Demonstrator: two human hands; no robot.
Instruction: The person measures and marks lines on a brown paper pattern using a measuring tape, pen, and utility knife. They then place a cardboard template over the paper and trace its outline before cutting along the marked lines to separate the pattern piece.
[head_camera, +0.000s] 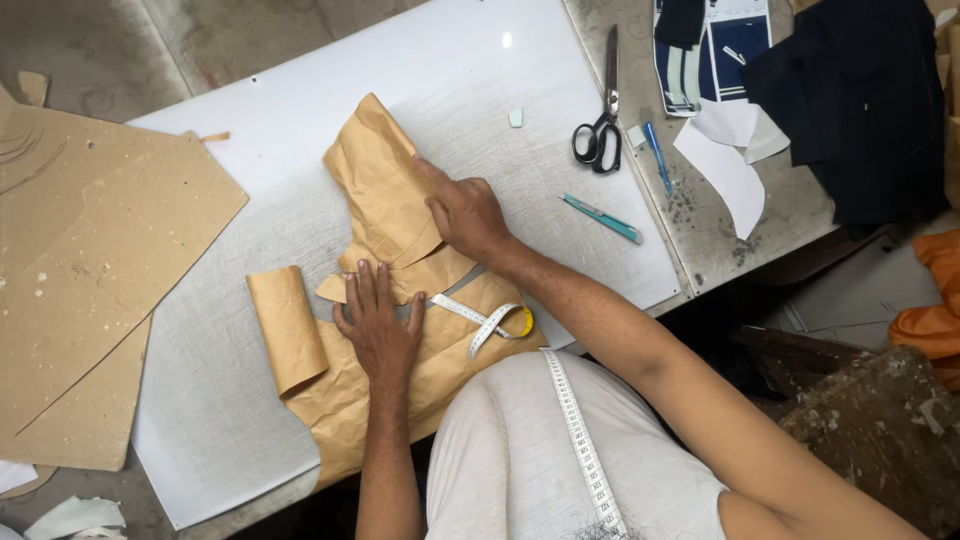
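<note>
A crumpled sheet of brown paper (385, 200) lies in the middle of the frame on a white board (480, 70), creased and folded over on itself, with one end curled into a loose roll (288, 330) at its left. Both hands lie flat on it, grasping nothing: the left hand (380, 325) presses down with fingers spread near the lower middle, seemingly to keep the paper from springing back, while the right hand (465, 212) bears down palm-first on a fold just above, as if to flatten it. A measuring tape (490, 322) trails from the person's neck onto the paper, just beside the left hand. Further out, toward the upper right, black scissors (600, 135), a teal cutter (603, 219) and a blue pen (657, 157) lie within reach; brown cardboard pieces (100, 260) rest at the left, dark cloth (860, 100) at the far upper right.
</note>
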